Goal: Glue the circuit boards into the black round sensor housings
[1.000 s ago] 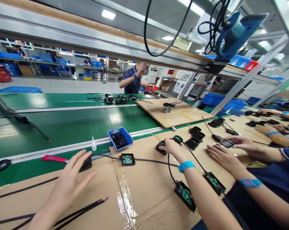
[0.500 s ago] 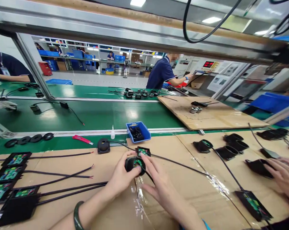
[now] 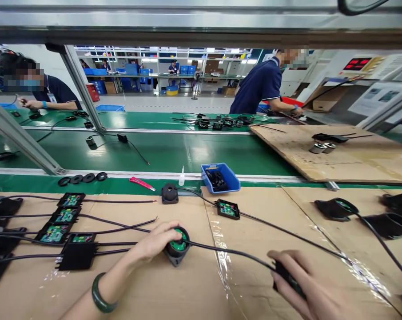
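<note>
My left hand [image 3: 159,240] grips a round black housing [image 3: 177,254] with a green circuit board inside, its thumb and fingers closed over the rim. The housing rests on the cardboard. A black cable [image 3: 227,251] runs from it rightward to a black box [image 3: 289,279], which my right hand [image 3: 302,284] holds, partly hidden under the fingers and blurred. Behind them lies another cable with an open black box and green board [image 3: 228,209], joined to a black round housing [image 3: 169,194].
Several open boxes with green boards [image 3: 67,215] lie at left. Along the back edge are black rings [image 3: 77,179], a red utility knife [image 3: 141,183], a small white bottle [image 3: 181,177] and a blue bin [image 3: 234,183] of black parts. More black housings [image 3: 337,209] stand at right.
My right hand has left the round housing and moved right, now holding the box at the cable's other end. The housing has gone down onto the cardboard under my left hand. The view has shifted.
</note>
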Motion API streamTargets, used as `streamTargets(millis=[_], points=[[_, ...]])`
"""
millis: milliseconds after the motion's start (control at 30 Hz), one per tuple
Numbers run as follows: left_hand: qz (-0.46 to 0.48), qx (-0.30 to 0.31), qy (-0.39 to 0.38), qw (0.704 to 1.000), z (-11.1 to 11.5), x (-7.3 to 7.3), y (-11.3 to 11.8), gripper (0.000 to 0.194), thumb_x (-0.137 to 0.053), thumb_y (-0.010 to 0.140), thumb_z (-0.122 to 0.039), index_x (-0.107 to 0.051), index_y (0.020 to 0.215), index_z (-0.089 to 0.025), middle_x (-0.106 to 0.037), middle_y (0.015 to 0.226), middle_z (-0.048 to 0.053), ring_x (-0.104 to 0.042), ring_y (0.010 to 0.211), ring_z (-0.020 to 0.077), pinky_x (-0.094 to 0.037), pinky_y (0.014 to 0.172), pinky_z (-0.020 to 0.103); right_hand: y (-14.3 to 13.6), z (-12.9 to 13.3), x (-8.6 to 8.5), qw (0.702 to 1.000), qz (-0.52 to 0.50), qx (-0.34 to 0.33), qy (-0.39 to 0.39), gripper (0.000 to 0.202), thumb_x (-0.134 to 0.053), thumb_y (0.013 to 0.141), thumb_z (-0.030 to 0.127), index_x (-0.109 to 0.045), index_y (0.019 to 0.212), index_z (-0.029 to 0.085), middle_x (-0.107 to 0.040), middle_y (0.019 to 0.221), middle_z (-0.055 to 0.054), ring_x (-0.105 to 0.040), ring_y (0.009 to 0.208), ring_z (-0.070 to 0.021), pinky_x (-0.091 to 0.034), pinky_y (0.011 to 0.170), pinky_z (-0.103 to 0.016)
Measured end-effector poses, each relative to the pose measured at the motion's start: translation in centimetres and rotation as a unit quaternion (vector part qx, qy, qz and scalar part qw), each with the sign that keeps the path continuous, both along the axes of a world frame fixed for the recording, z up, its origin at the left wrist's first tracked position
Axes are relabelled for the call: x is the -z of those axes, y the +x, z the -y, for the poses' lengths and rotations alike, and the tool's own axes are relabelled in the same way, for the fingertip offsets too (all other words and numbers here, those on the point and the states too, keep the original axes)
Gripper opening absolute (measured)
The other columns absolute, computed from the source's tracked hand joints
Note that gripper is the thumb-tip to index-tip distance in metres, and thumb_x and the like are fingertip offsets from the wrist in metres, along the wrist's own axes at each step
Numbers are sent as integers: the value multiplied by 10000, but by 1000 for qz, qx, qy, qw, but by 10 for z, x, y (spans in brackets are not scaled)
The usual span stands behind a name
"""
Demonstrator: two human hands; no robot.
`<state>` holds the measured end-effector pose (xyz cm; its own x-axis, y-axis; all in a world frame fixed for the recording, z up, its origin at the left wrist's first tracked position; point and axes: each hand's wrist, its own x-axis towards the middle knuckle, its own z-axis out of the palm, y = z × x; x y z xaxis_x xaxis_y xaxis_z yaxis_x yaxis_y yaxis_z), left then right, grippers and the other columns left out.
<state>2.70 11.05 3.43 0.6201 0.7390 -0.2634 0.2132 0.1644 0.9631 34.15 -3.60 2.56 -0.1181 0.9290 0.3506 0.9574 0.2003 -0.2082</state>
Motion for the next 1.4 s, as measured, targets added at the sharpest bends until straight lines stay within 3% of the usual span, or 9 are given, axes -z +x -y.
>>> streamTargets(millis=[133, 300, 567, 733, 900, 1033, 1133, 1233, 1400], points=[[-24, 58, 4, 998, 0, 1, -10, 247, -705, 691, -397, -679, 817, -186, -638, 817, 5, -579, 810, 196, -477, 743, 272, 2, -45, 7, 998, 46, 35, -20, 311, -446, 923, 398, -674, 972, 193, -683, 879, -128, -719, 732, -274, -580, 639, -384], [-65, 37, 30, 997, -3, 8, -18, 109, -634, 735, -310, -656, 738, -203, -617, 754, -2, -549, 804, 198, -442, 766, 285, -26, -95, 7, 980, -73, -49, -177, 252, -565, 864, 329, -710, 1037, 216, -736, 980, -105, -730, 853, -258, -588, 736, -363], [-43, 52, 27, 997, -8, 10, -24, 416, -590, 822, -593, -607, 833, -177, -578, 815, 13, -527, 798, 181, -432, 767, 283, -88, -243, -8, 978, -155, -21, -135, 283, -604, 947, 320, -623, 1181, 163, -686, 1106, -91, -673, 949, -208, -548, 887, -422], [7, 115, 24, 993, -9, 9, -33, 589, -820, 632, -522, -603, 1055, -175, -625, 1010, 39, -572, 948, 228, -468, 839, 307, -112, -282, 5, 967, -199, -49, -151, 285, -613, 952, 375, -632, 1139, 160, -659, 1130, -59, -660, 957, -199, -570, 831, -391], [16, 77, 84, 993, -4, 7, -34, 516, -808, 701, -303, -599, 1159, -191, -640, 1137, 53, -581, 1095, 255, -454, 977, 350, -106, -263, -8, 948, -301, -56, -92, 224, -595, 953, 370, -632, 1001, 153, -673, 954, -44, -656, 873, -176, -554, 806, -371], [15, 8, 102, 995, -1, 9, -31, 570, -868, 647, -295, -604, 1142, -193, -642, 1104, 52, -605, 1027, 247, -465, 931, 348, -96, -202, -32, 909, -411, -50, -51, 296, -458, 979, 434, -570, 1140, 213, -662, 987, -61, -663, 889, -195, -556, 772, -353], [24, 1, 98, 995, -1, 9, -30, 602, -916, 588, -306, -650, 1115, -191, -666, 1086, 53, -612, 1035, 258, -452, 938, 354, -95, -143, -41, 789, -599, -61, -124, 380, -516, 947, 496, -562, 1244, 263, -629, 786, -10, -626, 650, -156, -529, 574, -279], [12, 18, 107, 994, -1, 4, -30, 596, -929, 581, -315, -674, 1107, -202, -680, 1092, 50, -608, 1061, 263, -433, 952, 353, -98, -95, -34, 669, -719, -29, -186, 313, -728, 830, 450, -663, 1059, 246, -519, 640, 33, -397, 464, -66, -338, 398, -165], [-56, 19, 103, 993, -1, -4, -33, 529, -887, 630, -371, -625, 1063, -215, -647, 1022, 15, -588, 935, 216, -446, 833, 311, -115, -48, -2, 507, -828, 47, -235, 320, -839, 719, 444, -688, 858, 198, -533, 801, 1, -267, 493, -15, -257, 358, -101]])
